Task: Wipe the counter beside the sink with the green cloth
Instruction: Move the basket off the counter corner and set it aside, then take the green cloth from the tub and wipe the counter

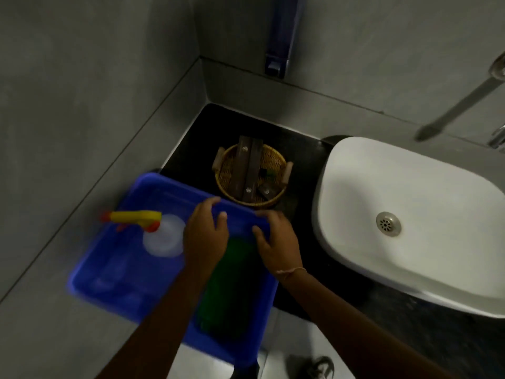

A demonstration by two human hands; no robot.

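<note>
Nearest me, both forearms reach in over the blue tub (pixel 131 280), which sits at the near left edge of the dark bench (pixel 295 149). The green cloth (pixel 226 285) lies folded inside the tub along its right side, partly under my arms. My left hand (pixel 205 236) and right hand (pixel 276 247) both rest on the tub's far rim, fingers curled over it, so I judge each is gripping the rim rather than the cloth. A spray bottle (pixel 161 236) with a yellow trigger stands in the tub's left half.

To do this step well, I would set the tub steady, let go with the right hand and pinch the cloth at its far end, lifting straight up so it clears the rim without tipping the bottle.

Farther back stands a wicker basket (pixel 251 176), apart from the tub, and the white sink (pixel 410 214) on the right.
</note>
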